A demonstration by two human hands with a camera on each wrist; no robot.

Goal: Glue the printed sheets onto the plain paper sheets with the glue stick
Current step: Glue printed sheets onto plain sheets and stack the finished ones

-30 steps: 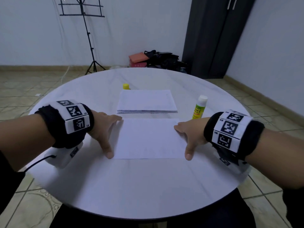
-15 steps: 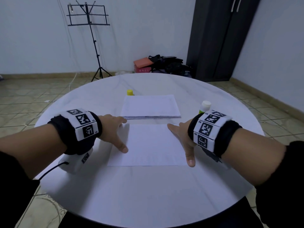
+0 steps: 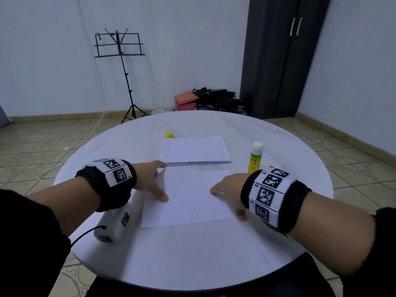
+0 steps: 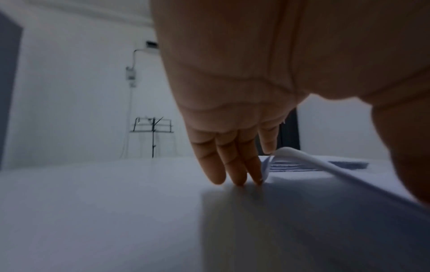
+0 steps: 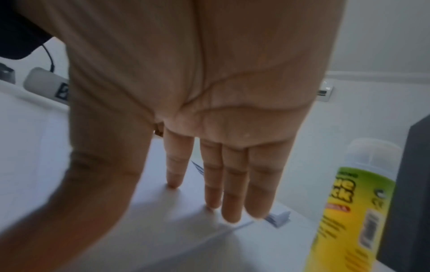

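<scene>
A plain white sheet [image 3: 188,202] lies in front of me on the round white table [image 3: 192,264]. My left hand [image 3: 150,181] rests at its left edge with straight fingers [image 4: 232,165] touching the table. The sheet's edge [image 4: 325,165] curls up beside them. My right hand [image 3: 227,194] presses flat on the sheet's right part, its fingers [image 5: 232,184] straight on the paper [image 5: 163,211]. A stack of sheets [image 3: 195,150] sits just behind. The green-and-yellow glue stick [image 3: 255,159] stands upright, uncapped, right of my right hand [image 5: 353,211].
A yellow cap [image 3: 169,134] stands behind the stack's left corner. Beyond the table are a music stand [image 3: 120,46], a dark wardrobe [image 3: 278,61] and bags on the floor [image 3: 214,99]. The near half of the table is bare white surface.
Both hands have slid inward over the sheet from its outer edges. The sheet's left edge has lifted. The head view has tilted upward.
</scene>
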